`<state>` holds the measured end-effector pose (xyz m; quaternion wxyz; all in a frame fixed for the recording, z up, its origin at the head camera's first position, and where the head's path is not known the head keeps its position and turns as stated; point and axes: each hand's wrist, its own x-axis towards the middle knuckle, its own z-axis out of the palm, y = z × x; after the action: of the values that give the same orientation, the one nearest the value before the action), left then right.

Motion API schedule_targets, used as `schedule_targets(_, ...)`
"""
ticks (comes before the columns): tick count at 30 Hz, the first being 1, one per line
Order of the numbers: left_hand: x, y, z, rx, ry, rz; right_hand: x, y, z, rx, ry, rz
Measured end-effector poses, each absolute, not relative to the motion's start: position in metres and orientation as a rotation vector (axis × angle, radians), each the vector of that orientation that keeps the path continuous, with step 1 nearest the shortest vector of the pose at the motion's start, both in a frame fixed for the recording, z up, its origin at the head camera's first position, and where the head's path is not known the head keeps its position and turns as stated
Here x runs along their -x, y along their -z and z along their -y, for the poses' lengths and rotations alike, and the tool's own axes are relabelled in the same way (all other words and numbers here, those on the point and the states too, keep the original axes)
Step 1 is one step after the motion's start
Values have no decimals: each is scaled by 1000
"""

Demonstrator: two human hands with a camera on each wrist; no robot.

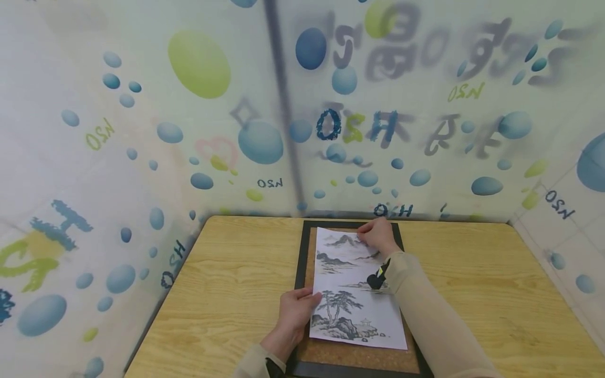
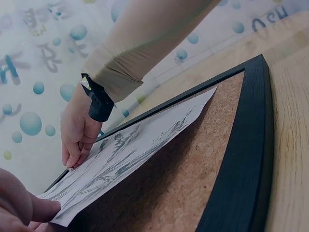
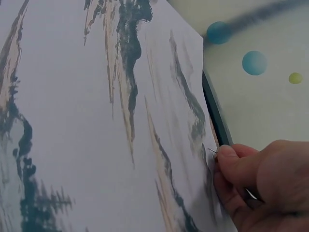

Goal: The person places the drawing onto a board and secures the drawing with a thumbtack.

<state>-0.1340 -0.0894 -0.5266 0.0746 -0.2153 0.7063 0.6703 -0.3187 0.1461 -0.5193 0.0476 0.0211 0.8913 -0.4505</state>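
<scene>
A white sheet printed with an ink landscape (image 1: 352, 278) lies over a framed corkboard (image 1: 368, 357), its edge raised off the cork in the left wrist view. My left hand (image 1: 294, 314) pinches the sheet's left edge between thumb (image 2: 46, 209) and fingers. At the sheet's top edge my right hand (image 1: 379, 235) pinches a small pin between thumb and fingertips. The pin's thin metal point (image 3: 212, 151) sticks out against the paper in the right wrist view; its head is hidden in the fingers. Below the right sleeve hangs a dark wrist device (image 1: 376, 279).
The corkboard's black frame (image 2: 256, 121) borders the cork on a wood-grain table (image 1: 227, 283). A pale curtain (image 1: 227, 121) printed with bubbles and letters hangs behind the table's far edge and along both sides. My right forearm (image 1: 435, 315) crosses the board's right side.
</scene>
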Motion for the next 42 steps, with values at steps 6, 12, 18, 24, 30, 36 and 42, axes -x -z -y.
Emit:
schedule_targets(6,134,529,89,636,-2011,-2125,320,523,-146,23,1326,-2758)
schedule_targets(12,133,529,89,640,-2013,-2127,321,523,-144,3,1338,-2762)
schedule_targets(18,133,530,89,637,-2022,-2117,320,521,-143,-24,1326,-2721)
schedule_targets(24,133,530,88,630,-2025,-2110,320,521,-142,10,1253,-2744)
schedule_targets(30,134,530,88,646,-2020,-2116,320,522,-142,23,1247,-2750)
schedule_targets(36,135,531,89,657,-2022,-2121,319,524,-143,59,1329,-2783)
schedule_targets(42,134,528,89,645,-2027,-2122,317,528,-148,114,1403,-2809)
